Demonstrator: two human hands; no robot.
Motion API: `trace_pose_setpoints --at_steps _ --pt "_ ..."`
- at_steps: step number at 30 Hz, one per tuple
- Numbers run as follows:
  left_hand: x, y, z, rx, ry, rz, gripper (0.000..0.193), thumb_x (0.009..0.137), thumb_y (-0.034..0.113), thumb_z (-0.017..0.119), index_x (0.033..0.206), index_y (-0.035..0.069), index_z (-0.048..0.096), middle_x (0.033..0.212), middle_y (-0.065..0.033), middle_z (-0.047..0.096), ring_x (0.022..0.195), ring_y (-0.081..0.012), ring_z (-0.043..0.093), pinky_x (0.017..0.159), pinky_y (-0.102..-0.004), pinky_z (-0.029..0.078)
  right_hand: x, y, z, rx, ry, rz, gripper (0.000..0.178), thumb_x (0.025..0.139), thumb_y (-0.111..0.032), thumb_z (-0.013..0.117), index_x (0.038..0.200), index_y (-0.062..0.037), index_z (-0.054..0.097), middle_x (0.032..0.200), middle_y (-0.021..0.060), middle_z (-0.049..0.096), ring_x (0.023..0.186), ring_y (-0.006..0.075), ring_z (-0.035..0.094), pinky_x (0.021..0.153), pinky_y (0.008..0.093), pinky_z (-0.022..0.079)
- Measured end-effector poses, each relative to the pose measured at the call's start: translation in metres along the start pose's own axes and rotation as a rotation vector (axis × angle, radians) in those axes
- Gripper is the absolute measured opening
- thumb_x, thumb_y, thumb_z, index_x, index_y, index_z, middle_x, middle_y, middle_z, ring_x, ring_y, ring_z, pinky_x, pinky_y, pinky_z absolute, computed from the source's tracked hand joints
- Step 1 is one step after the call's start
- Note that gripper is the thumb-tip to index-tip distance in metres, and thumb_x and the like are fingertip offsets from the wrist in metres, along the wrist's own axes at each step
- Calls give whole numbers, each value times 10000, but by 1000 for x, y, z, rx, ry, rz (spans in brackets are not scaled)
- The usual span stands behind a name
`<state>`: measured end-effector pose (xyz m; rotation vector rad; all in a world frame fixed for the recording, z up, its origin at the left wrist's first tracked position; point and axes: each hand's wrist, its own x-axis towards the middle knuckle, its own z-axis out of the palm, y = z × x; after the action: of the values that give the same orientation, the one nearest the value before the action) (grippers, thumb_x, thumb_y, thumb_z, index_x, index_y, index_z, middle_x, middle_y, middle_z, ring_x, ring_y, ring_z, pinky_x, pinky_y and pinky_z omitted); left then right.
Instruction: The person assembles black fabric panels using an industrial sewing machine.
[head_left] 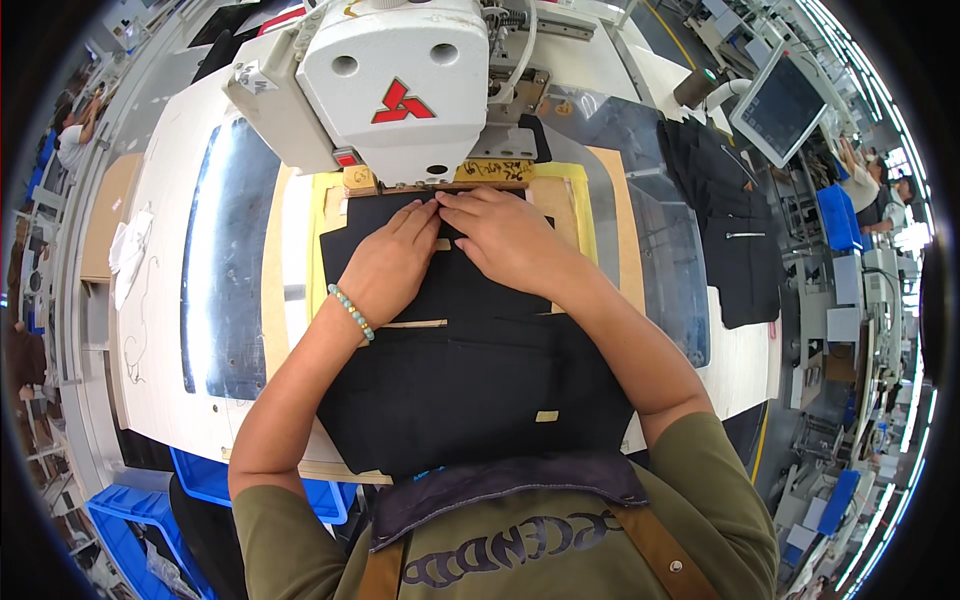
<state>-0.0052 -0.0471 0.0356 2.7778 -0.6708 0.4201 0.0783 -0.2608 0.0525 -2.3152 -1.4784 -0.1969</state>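
Note:
Both of my hands lie flat on black fabric (pixel 470 380) in front of the white sewing machine head (pixel 400 60). My left hand (pixel 392 255), with a beaded bracelet (pixel 350 310) at the wrist, has its fingers stretched forward. My right hand (pixel 508 238) mirrors it from the other side, and the fingertips of the two nearly meet just before the clamp bar (pixel 490 172). The cloth spreads from under the machine back toward my body, with small tan patches on it. A yellow-edged template (pixel 578 205) shows beside the fabric. The needle area is hidden beneath the machine head.
Stacked black fabric pieces (pixel 738 250) lie at the right side of the table, with a small metal tool on them. A screen (pixel 780 105) stands behind. Clear plates (pixel 230 270) flank the work. Blue crates (pixel 140 540) sit low at left. Other people are in the background.

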Motion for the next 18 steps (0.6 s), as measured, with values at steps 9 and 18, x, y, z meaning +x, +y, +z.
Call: trace_pose_setpoints --at_steps 9,18 --pt "4 5 -1 75 -49 -22 446 991 165 700 1374 -56 636 1496 -173 613 1353 -342 607 1119 -407 524 -19 12 -6 -33 22 143 386 959 -176 723 1316 -30 730 1413 51 712 1294 257 618 1079 421 516" --pt "4 7 -4 127 -91 -30 439 1009 191 685 1380 -39 642 1514 -164 602 1377 -325 584 1128 -398 518 -60 23 -35 -146 -65 186 430 957 -147 712 1369 -29 686 1486 81 647 1298 283 609 1080 428 518"
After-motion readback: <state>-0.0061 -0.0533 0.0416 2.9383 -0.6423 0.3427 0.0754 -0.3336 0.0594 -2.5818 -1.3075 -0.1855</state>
